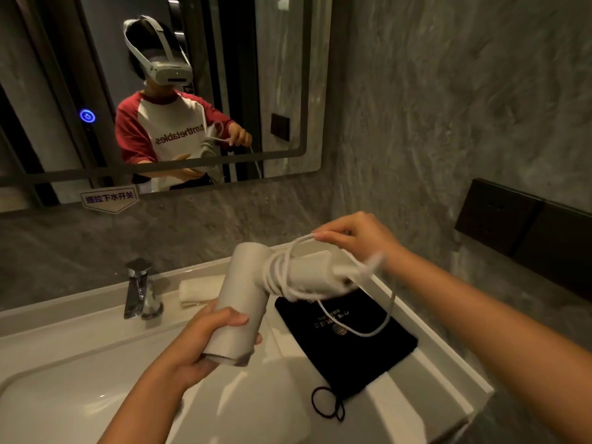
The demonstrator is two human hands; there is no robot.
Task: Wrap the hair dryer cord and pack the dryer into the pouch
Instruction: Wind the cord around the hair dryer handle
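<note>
Single head-worn wide-angle view, looking forward and down, close over bench (pixel 400 408) in lower half of frame. Mirror (pixel 256 91) fills upper left, facing camera; wall (pixel 448 107) upper right.

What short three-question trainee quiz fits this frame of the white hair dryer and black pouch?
1. True or false: the black fabric pouch already holds the white hair dryer.
2. Which hand grips the dryer's barrel? A) left hand B) right hand
3. Fill in: the white cord is coiled around the dryer's ____.

Key: 1. False, the pouch lies flat on the white sink counter. 2. A; the right hand pinches the cord. 3. Handle.
</note>
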